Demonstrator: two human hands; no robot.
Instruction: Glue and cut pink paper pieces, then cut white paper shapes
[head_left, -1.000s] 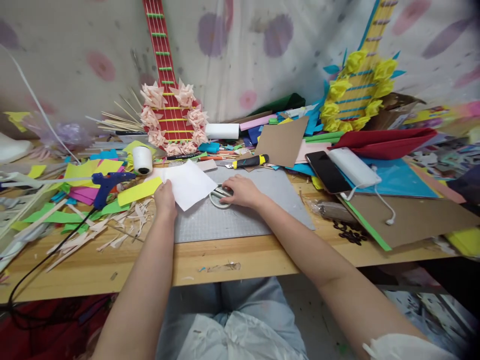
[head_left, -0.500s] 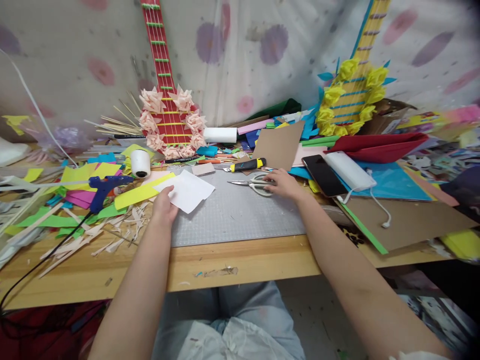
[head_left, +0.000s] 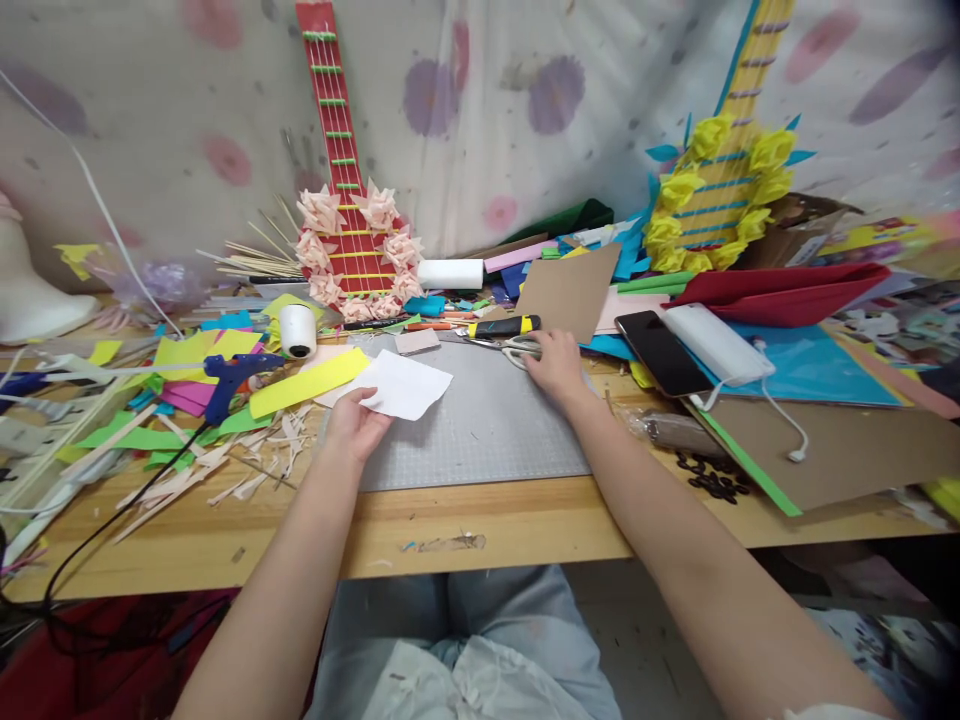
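A sheet of white paper [head_left: 412,385] is pinched at its lower left corner by my left hand [head_left: 358,425], above the left part of the grey cutting mat [head_left: 480,450]. My right hand [head_left: 556,368] is closed at the pale handles of a pair of scissors [head_left: 519,350]; the fingertips are partly hidden. The blades point left, close beside a yellow and black utility knife [head_left: 506,326]. Left of that knife lies a small pale block [head_left: 417,343]. A yellow paper strip [head_left: 311,385] stretches out to the left of the white paper.
A blue glue gun [head_left: 229,380] lies left among paper scraps. Behind stand a red paper guitar [head_left: 360,250] with pink flowers and a yellow one [head_left: 712,200]. At right are a phone [head_left: 660,352], a white power bank [head_left: 716,343] and brown cardboard [head_left: 840,450].
My right hand and the scissors have shifted back toward the utility knife. My left hand has brought the white paper a little to the right. The view has turned slightly left.
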